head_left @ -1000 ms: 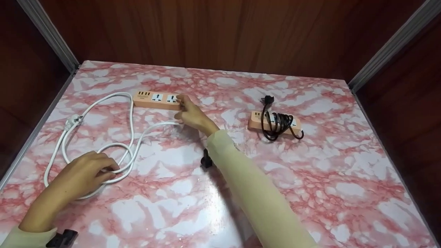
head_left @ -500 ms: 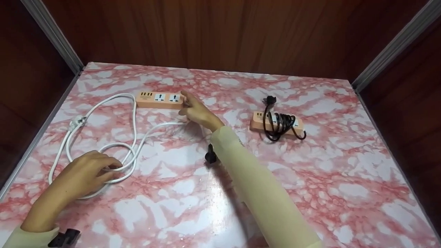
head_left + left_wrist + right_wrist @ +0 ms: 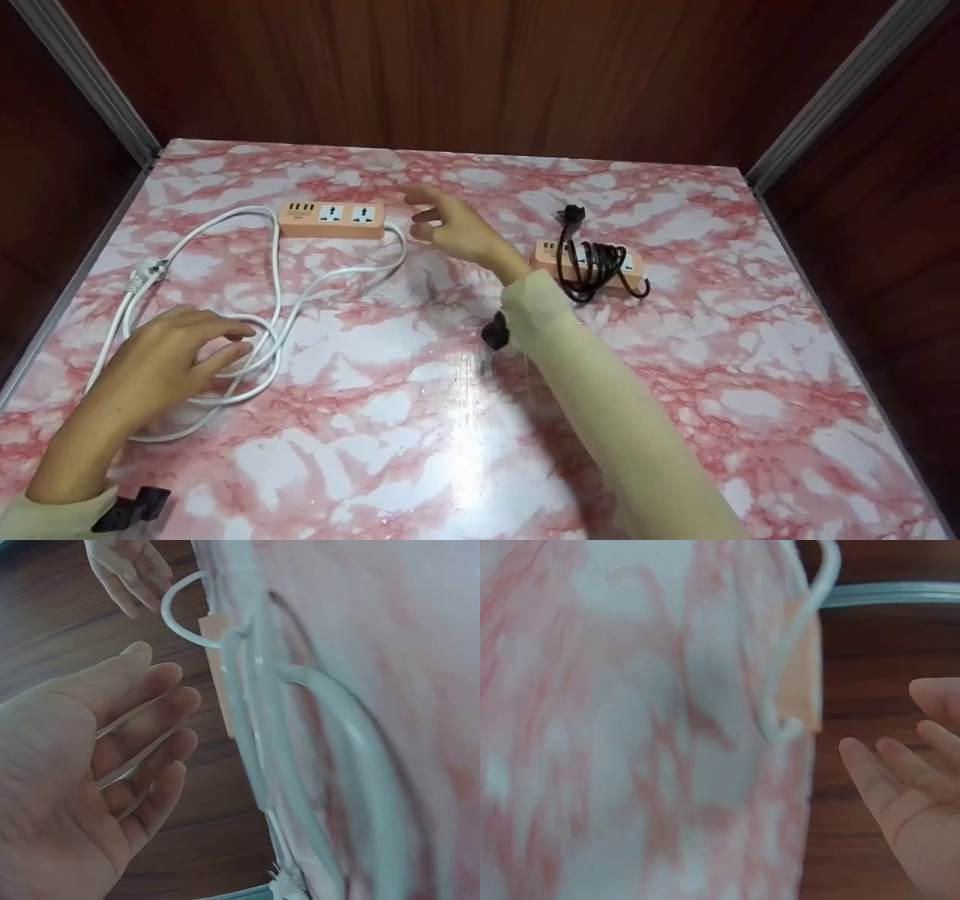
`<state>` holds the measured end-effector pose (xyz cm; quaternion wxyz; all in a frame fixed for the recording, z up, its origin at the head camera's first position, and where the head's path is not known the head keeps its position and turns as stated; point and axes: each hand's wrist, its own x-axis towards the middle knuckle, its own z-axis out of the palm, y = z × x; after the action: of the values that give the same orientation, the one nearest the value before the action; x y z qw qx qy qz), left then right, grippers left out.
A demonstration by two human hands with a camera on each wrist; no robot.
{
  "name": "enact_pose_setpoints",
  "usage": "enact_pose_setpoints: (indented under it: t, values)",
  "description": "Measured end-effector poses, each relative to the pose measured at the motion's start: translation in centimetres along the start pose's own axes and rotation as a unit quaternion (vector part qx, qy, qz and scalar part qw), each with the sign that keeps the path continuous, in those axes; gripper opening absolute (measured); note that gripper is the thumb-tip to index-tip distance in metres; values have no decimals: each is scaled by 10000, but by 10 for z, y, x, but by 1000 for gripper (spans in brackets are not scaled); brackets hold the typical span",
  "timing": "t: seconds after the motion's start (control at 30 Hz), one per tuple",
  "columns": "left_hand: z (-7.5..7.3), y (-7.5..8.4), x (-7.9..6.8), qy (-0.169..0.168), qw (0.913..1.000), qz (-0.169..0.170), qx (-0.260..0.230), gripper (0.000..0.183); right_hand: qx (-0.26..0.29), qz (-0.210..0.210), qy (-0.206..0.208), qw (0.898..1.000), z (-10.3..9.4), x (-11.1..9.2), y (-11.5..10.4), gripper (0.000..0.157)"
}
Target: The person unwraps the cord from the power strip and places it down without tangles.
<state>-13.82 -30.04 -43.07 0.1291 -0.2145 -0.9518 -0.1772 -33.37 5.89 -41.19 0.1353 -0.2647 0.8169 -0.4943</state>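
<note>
An orange power strip (image 3: 331, 225) lies at the back left, its white cord (image 3: 345, 270) looping out from its right end and coiling loosely toward the front left. Over that coil hovers my left hand (image 3: 169, 360), fingers relaxed and apart; in the left wrist view the palm (image 3: 52, 765) holds nothing. To the right of the strip, my right hand (image 3: 461, 229) is raised with spread fingers, apart from the strip and cord. The right wrist view shows this hand (image 3: 922, 802) with nothing in it. A white plug (image 3: 146, 274) rests on the cord at the left.
A second orange power strip (image 3: 544, 259), wrapped in its black cord (image 3: 600, 262), sits to the right with its black plug (image 3: 574, 214) behind it. The pink marbled table (image 3: 720, 405) ends at dark wooden panels (image 3: 450, 75) on the back and sides.
My right hand has let go of the strip's right end and moved right and up, uncovering the cord there. The left hand has lifted off the coil and its fingers have opened.
</note>
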Motion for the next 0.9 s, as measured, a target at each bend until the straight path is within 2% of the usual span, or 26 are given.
enact_pose_setpoints:
  t: [0.23, 0.43, 0.57, 0.7, 0.8, 0.9]
  values:
    - [-3, 18, 22, 449, 9988, 42, -168, 17, 177, -587, 126, 9980, -48, -46, -10, 55]
    - [-3, 40, 46, 719, 9962, 60, -491, 15, -7, -796, 565, 9952, -97, -97, -7, 51]
    - [-1, 57, 63, 892, 9931, 52, -754, 14, -69, -708, 926, 9932, -125, -132, 0, 48]
    - [8, 74, 82, 1009, 9893, 192, -1038, 15, -159, -534, 1503, 9871, -149, -172, 13, 42]
    - [17, 85, 95, 1006, 9865, 299, -1258, 17, -226, -490, 1890, 9805, -161, -197, 23, 41]
    - [24, 93, 102, 985, 9843, 307, -1434, 22, -261, -474, 2067, 9769, -167, -211, 33, 42]
